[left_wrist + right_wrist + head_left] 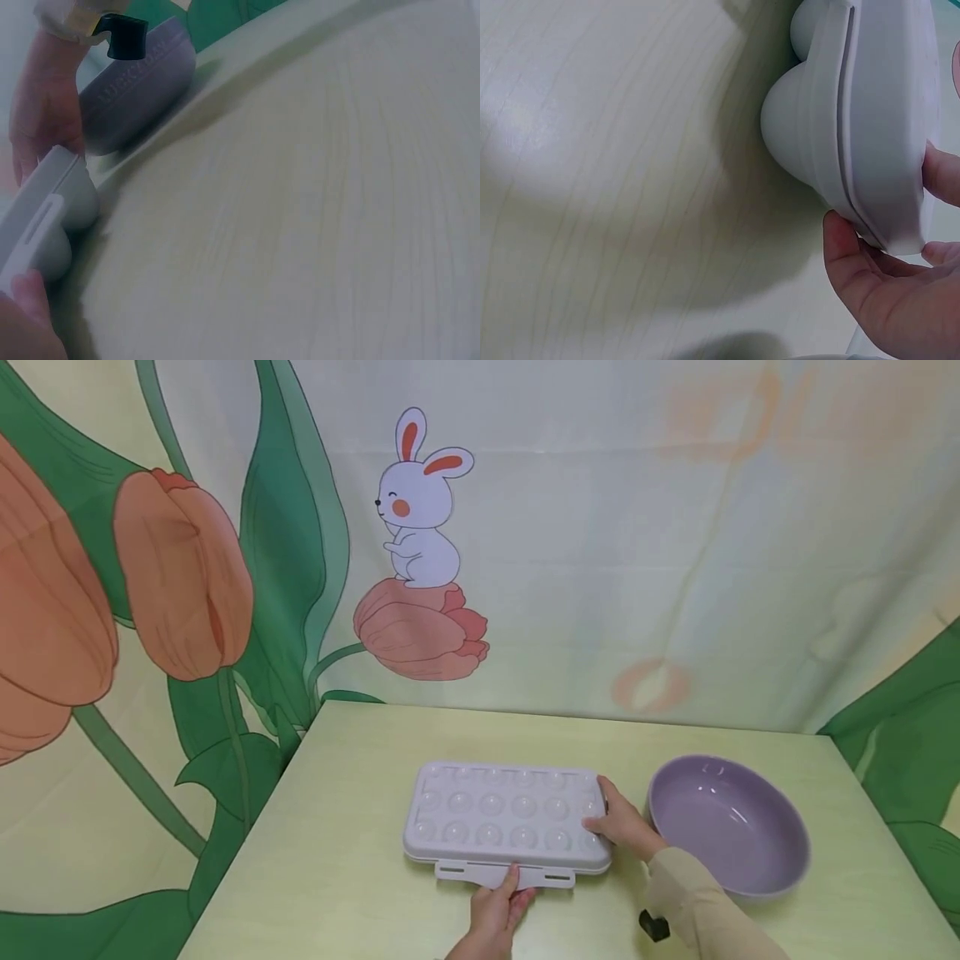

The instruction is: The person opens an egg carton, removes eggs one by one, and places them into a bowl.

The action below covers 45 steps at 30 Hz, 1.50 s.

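Two hands are gripping the pale case (506, 818), which you are holding left of the purple bowl (727, 827). Your right hand (624, 820) is grasping the end nearest the bowl; your left hand (497, 908) is pinching the front flap (483, 873), farther from it. The head view is showing lid domes (491, 806), both wrist views rounded cups (786, 124) beneath, and only the left wrist view lettering (135, 73) on the bowl's side.

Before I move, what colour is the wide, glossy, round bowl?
The glossy round bowl is muted purple; the head view shows it best.
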Available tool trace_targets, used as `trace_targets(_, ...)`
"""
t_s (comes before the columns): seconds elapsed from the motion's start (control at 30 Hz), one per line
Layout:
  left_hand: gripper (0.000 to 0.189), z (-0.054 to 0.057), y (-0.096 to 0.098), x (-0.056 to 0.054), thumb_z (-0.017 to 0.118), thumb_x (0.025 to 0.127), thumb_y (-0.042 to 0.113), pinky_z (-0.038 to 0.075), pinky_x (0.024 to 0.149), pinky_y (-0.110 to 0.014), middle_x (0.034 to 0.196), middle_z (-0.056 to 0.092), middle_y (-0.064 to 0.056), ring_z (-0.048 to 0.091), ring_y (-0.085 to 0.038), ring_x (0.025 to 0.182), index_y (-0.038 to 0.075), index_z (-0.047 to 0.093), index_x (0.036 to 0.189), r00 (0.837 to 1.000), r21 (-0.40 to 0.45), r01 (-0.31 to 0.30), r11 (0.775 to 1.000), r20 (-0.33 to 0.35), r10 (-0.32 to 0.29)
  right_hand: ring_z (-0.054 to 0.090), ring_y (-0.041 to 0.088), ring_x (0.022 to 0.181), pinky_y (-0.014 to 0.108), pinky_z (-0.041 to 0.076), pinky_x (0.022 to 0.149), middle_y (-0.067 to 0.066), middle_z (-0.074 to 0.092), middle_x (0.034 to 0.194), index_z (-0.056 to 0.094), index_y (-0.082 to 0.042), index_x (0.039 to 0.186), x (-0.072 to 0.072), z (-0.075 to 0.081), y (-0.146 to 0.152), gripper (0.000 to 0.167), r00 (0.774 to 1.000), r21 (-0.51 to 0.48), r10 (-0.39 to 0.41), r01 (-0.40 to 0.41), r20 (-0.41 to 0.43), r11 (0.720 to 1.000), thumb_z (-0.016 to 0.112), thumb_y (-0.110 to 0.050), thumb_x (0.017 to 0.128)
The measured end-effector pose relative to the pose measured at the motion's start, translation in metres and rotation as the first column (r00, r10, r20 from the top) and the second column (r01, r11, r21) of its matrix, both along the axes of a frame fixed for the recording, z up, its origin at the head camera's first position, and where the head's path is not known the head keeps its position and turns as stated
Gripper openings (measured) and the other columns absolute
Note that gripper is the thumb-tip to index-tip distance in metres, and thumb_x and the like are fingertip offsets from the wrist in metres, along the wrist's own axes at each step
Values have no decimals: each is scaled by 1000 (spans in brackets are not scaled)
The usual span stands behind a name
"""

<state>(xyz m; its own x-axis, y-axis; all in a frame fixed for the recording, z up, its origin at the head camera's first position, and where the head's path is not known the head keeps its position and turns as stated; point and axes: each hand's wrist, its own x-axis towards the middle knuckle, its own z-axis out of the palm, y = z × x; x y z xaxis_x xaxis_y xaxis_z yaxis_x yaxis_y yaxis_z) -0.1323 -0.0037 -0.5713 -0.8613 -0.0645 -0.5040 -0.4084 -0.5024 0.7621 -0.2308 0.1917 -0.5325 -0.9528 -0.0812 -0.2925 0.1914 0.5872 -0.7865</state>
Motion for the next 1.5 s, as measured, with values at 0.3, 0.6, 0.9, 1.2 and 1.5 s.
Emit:
trace_targets(0.3,31,5,-13,8,54,86,30,47,57,-15,65,57,4,58,-2,60,-1,53,89,973,-58,229,972,31,-227,21,41,128,50,21,104,27,18,141,8,-2,140,1,3,-3,78,1000,5,0,0,1,1000,58,-5,81)
trace_targets(0.6,38,37,-26,15,54,85,23,49,62,-19,92,62,-2,59,-5,72,-5,48,110,867,-259,481,838,-1,-498,24,42,127,50,24,102,28,21,140,7,-1,140,2,2,-1,78,1000,11,-2,2,1,1000,59,-5,82)
trace_targets(0.9,15,54,-71,-21,51,83,3,47,64,-21,93,63,-19,59,-12,75,-5,56,95,801,-653,116,748,-385,-459,40,41,117,47,36,95,31,36,130,16,4,137,8,-2,1,74,997,61,-34,38,-73,997,61,-14,81)
trace_targets(1.2,20,33,-132,-52,54,81,8,47,70,-32,96,65,-4,60,-16,84,11,62,99,803,-860,-413,299,-499,-325,58,26,87,38,47,77,28,48,120,40,9,125,27,-15,6,53,961,129,-44,82,-272,988,56,-20,83)
trace_targets(1.5,41,6,-160,-50,40,93,27,38,91,-47,123,52,-17,50,-33,111,2,46,125,887,-933,-157,323,-277,-369,56,27,94,43,44,84,21,56,113,49,5,118,55,-21,9,43,943,190,-10,77,-334,979,49,-27,89)
